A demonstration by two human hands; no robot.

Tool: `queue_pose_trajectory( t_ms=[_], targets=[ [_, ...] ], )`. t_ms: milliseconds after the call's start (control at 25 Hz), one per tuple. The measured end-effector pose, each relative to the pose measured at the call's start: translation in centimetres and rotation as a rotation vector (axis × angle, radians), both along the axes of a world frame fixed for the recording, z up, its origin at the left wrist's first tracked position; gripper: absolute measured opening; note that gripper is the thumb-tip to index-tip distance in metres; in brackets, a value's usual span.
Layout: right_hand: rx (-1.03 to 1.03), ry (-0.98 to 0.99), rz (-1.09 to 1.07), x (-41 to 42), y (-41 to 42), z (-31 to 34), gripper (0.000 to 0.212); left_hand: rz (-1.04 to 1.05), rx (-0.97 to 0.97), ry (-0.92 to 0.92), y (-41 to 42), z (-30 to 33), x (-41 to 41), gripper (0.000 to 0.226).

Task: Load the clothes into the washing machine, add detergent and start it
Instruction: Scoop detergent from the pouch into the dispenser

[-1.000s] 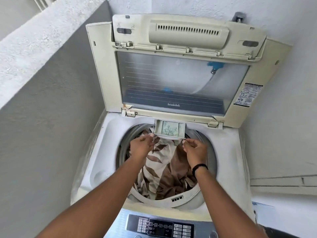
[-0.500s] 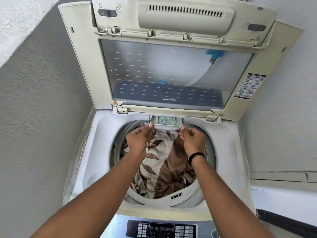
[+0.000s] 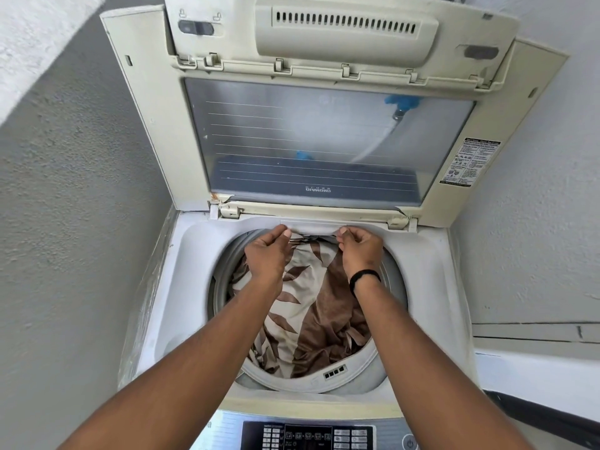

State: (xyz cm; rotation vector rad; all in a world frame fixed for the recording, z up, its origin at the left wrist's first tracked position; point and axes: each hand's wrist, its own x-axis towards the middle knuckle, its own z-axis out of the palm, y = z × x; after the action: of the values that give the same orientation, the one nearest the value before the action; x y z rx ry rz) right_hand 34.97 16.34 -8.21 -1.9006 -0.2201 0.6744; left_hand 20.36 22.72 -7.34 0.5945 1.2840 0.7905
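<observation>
A: What's the biggest thing there?

B: The washing machine (image 3: pixel 431 287), a top loader filling the middle of the view. A grey wall (image 3: pixel 71 222) runs close along its 9 o'clock side, and a paler wall (image 3: pixel 532 222) stands just beside it at 3 o'clock, so there is little room on either flank.

A: And the lid?

B: The lid (image 3: pixel 311 138) stands upright at 12 o'clock, folded in two, its clear window facing the person. A warning sticker (image 3: pixel 469 162) sits on the frame at its 3 o'clock edge.

A: Where are the clothes?

B: Inside the drum (image 3: pixel 373 368), at the centre. The clothes (image 3: pixel 311 306) are brown and cream cloth with a leaf print, lying below the drum's round rim. The opening above them is free except for the two forearms crossing it from 6 o'clock.

A: The control panel?

B: At 6 o'clock, the control panel (image 3: pixel 308 435) is cut off by the bottom edge.

A: Now the hands.

B: Both are at the drum's 12 o'clock edge, on the detergent drawer (image 3: pixel 311 226), which sits nearly flush with the white top deck under the lid hinge. The left hand (image 3: pixel 266 254) has curled fingers, thumb and fingertips touching the drawer's left corner. The right hand (image 3: pixel 360 251), with a black wristband (image 3: pixel 363 277), is curled the same way at the right corner. Whether they pinch or only press the drawer front, I cannot tell.
</observation>
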Motion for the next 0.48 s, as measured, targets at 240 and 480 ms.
queue_pose_trajectory(
  t_ms=[240,480],
  targets=[
    [0.009,-0.167,0.123,0.4,-0.1,5.9,0.014,-0.043,0.275,0.298,1.6,4.6,-0.2,0.021],
    [0.245,-0.721,0.178,3.5,2.0,19.4,0.014,-0.043,1.032,0.461,6.2,16.9,0.0,0.027]
  ],
)
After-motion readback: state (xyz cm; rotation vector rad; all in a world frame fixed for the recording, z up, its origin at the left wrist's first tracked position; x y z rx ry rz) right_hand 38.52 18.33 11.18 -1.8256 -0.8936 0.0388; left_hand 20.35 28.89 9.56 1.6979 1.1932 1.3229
